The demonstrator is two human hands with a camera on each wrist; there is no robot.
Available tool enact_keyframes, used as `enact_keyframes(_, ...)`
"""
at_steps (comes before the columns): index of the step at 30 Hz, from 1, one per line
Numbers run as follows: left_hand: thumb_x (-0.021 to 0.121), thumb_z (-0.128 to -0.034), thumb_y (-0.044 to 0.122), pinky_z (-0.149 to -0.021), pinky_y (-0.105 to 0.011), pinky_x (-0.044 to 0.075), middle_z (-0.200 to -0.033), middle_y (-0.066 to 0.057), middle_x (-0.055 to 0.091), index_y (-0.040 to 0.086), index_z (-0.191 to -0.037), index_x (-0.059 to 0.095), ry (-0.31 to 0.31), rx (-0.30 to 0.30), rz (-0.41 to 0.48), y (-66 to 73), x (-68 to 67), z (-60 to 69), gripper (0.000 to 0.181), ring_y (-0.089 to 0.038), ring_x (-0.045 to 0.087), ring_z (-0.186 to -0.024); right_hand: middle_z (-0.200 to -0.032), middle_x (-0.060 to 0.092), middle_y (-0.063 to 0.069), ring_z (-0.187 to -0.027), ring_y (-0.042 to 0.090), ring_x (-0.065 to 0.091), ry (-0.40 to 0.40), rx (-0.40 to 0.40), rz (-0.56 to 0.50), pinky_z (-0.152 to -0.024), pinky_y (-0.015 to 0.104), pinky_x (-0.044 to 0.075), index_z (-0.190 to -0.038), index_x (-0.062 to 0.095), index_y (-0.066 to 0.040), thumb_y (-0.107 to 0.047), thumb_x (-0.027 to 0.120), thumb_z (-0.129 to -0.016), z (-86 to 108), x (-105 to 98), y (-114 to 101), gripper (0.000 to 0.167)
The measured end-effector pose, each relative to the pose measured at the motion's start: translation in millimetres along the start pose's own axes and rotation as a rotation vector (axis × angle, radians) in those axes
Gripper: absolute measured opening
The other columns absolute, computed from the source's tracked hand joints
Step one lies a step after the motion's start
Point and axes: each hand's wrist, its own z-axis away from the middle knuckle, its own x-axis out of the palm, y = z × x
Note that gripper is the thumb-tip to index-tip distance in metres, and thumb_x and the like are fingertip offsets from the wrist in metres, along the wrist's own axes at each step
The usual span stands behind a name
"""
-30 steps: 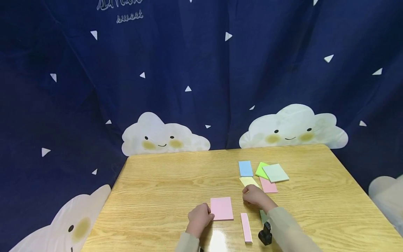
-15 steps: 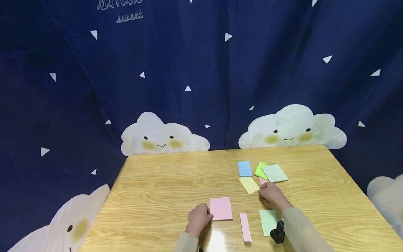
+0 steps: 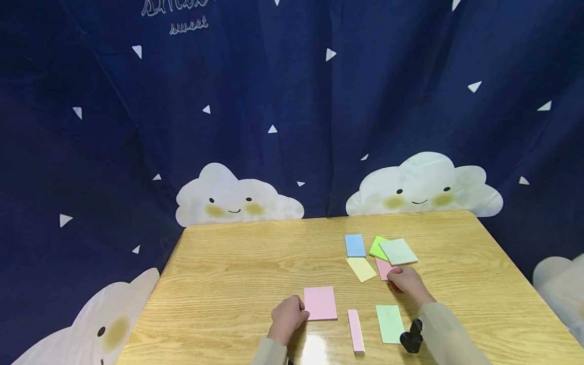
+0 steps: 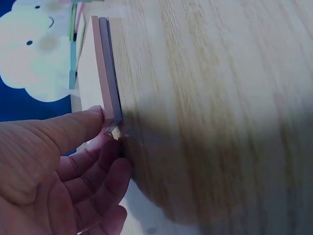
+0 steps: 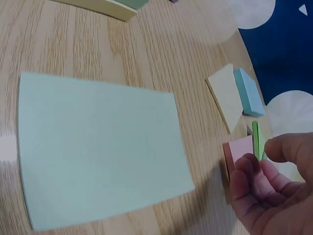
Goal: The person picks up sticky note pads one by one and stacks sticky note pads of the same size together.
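My left hand [image 3: 289,317] pinches the near left corner of a square pink sticky-note pad [image 3: 320,303], thumb on top and fingertips at its lower edge. In the left wrist view the pad's edge shows a pink layer [image 4: 101,73] above a greyish-purple layer [image 4: 111,83]. My right hand [image 3: 408,284] hovers at a darker pink pad [image 3: 383,268], fingers loosely bent, thumb apart from them, with nothing seen between. A pale green-white square pad [image 3: 398,252] lies just beyond it, overlapping a lime green pad [image 3: 377,248].
A blue pad [image 3: 355,246] and a pale yellow pad [image 3: 361,269] lie left of the right hand. Nearer are a mint green pad [image 3: 390,324] and a narrow pink strip block [image 3: 356,331]. The wooden table [image 3: 237,268] ends at a dark blue curtain [image 3: 274,76].
My right hand has moved rightward from the yellow pad to the right side of the darker pink pad, uncovering the yellow and mint pads. The left hand stays at the pink pad's corner.
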Motion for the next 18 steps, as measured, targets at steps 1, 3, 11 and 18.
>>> enact_keyframes(1,0.069,-0.069,0.017,-0.054,-0.036,0.036,-0.062,0.004,0.048,0.014,-0.066,0.049,0.002,0.0,0.001,-0.2,0.0,0.0,0.021,-0.013,0.044,-0.056,-0.057,0.05,0.002,-0.053,0.012,0.046,0.012,0.006,0.009,-0.05,0.025,0.039,-0.073,0.055,0.006,-0.005,0.047,-0.073,0.2,-1.1,0.0,0.013)
enact_keyframes(3,0.068,-0.0684,0.016,-0.054,-0.036,0.036,-0.062,0.004,0.048,0.014,-0.066,0.049,0.006,0.001,0.006,-0.6,-0.2,-0.1,0.02,-0.013,0.044,-0.056,-0.062,0.053,0.004,-0.057,0.014,0.048,0.038,0.018,0.04,-0.052,0.025,0.04,-0.079,0.056,0.008,-0.007,0.048,-0.074,0.3,-4.0,-0.3,0.018)
enact_keyframes(11,0.068,-0.068,0.016,-0.055,-0.037,0.037,-0.064,0.003,0.049,0.013,-0.068,0.05,0.009,0.008,0.02,-1.2,-1.6,0.0,0.019,-0.014,0.046,-0.058,-0.086,0.058,0.02,-0.078,0.027,0.054,0.113,0.097,0.077,-0.064,0.032,0.044,-0.098,0.054,0.015,-0.011,0.05,-0.075,-2.9,-8.6,0.8,0.034)
enact_keyframes(18,0.069,-0.0684,0.017,-0.055,-0.037,0.037,-0.064,0.004,0.05,0.014,-0.068,0.05,-0.002,0.005,0.029,-1.4,-1.3,0.2,0.018,-0.015,0.046,-0.058,-0.087,0.059,0.023,-0.082,0.032,0.054,0.162,0.102,0.1,-0.071,0.04,0.043,-0.094,0.056,0.014,-0.01,0.052,-0.072,-5.6,-9.7,4.5,0.033)
